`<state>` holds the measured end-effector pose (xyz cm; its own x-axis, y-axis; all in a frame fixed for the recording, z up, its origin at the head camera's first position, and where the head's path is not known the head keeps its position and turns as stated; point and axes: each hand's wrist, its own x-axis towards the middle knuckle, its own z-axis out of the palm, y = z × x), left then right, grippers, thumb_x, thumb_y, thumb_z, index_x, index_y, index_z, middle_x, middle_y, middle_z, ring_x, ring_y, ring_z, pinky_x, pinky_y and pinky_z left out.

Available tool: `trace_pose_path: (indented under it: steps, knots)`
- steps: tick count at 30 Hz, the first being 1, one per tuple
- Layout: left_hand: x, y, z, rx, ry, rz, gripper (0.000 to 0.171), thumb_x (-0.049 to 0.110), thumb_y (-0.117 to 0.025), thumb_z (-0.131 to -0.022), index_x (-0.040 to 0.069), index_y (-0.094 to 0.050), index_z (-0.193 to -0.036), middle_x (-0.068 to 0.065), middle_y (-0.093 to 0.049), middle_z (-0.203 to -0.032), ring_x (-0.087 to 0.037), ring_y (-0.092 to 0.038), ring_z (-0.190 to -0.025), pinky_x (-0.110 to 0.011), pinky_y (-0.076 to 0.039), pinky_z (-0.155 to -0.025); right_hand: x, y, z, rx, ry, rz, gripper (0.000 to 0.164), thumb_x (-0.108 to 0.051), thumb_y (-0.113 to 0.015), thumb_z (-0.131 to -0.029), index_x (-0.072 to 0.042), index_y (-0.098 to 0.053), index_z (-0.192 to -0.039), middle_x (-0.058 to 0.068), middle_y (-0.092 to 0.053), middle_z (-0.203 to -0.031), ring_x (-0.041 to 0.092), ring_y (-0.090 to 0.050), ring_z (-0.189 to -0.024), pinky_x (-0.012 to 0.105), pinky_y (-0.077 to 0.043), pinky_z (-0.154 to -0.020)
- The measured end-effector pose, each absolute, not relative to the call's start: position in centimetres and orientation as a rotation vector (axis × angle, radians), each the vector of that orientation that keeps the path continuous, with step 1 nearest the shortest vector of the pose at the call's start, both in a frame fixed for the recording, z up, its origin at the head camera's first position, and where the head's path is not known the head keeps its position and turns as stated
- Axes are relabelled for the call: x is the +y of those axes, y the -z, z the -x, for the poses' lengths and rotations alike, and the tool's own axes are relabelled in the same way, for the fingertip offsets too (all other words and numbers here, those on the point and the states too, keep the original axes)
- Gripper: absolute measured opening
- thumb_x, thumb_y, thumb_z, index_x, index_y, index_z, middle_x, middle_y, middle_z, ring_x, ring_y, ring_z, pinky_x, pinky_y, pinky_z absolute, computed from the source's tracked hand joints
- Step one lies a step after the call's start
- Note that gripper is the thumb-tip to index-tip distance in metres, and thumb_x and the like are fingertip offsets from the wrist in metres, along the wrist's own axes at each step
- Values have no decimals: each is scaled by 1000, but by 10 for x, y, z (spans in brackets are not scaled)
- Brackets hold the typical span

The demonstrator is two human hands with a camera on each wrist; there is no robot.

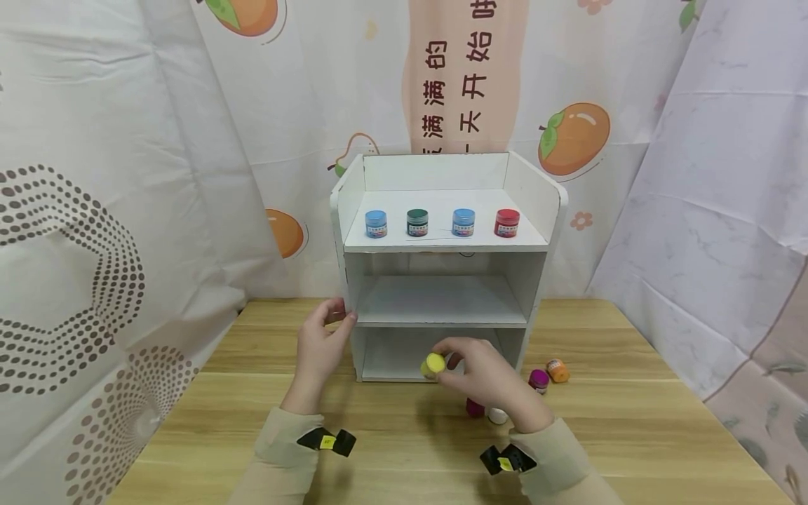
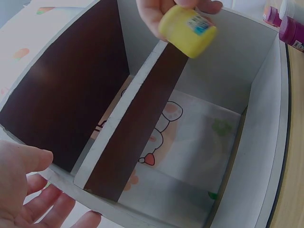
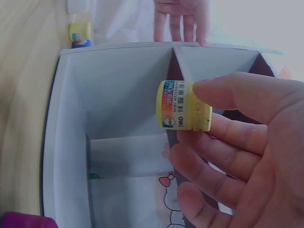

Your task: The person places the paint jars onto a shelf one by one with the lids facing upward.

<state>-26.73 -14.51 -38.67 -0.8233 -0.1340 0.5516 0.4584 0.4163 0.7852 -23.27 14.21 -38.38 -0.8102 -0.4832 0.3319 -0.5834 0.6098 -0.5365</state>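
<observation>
My right hand (image 1: 478, 370) is pinching the yellow jar (image 1: 433, 365) just near of the shelf (image 1: 442, 300); my left hand (image 1: 322, 344) is hovering loosely at its left. I'm risking a drop if the jar clips the shelf.

we see a yellow jar (image 3: 178, 105), two blue jars (image 1: 463, 222), a red jar (image 1: 507, 223), a white shelf (image 1: 442, 301), a light-brown table (image 1: 631, 407) (wood-grained), and white curtains (image 1: 315, 84) with orange fruit (image 1: 574, 139) and grey dots (image 1: 120, 256).

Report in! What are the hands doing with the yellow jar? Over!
Right hand pinches yellow jar, in front of white shelf. Left hand beside shelf's left side, holding no jar. No obstacle seen between jar and shelf.
</observation>
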Motion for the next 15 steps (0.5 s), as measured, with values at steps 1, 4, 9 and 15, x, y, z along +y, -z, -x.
trace_pose_path:
  steps: [1, 4, 9, 15]
  knots:
    - [-145, 387, 268, -2128, 1423, 275, 29, 24, -69, -89, 9, -62, -113, -2, -64, -105, -11, -58, -96, -41, -52, -71, 143, 382, 232, -2668, -984, -894, 29, -20, -73, -83, -19, -65, -111, -12, -63, -96, 9, -58, -82, 27, -50, -58]
    - [-145, 387, 268, -2125, 1422, 273, 28, 24, -69, -89, 9, -63, -112, -2, -65, -105, -10, -58, -96, -41, -52, -71, 145, 379, 231, -2644, -1013, -892, 29, -20, -73, -83, -18, -64, -111, -11, -63, -97, 9, -58, -81, 26, -50, -52]
    - [-144, 387, 270, -2125, 1413, 274, 26, 22, -68, -90, 9, -63, -112, -3, -65, -104, -12, -59, -96, -41, -52, -72, 148, 378, 231, -2619, -1035, -869, 29, -20, -73, -84, -18, -64, -112, -8, -63, -95, 9, -57, -75, 26, -48, -46]
    - [-145, 387, 271, -2116, 1390, 257, 19, 15, -64, -91, 8, -64, -109, -3, -66, -102, -13, -59, -94, -40, -52, -70, 151, 377, 234, -2581, -1063, -850, 29, -23, -73, -85, -20, -63, -113, -8, -63, -93, 9, -57, -71, 26, -48, -47]
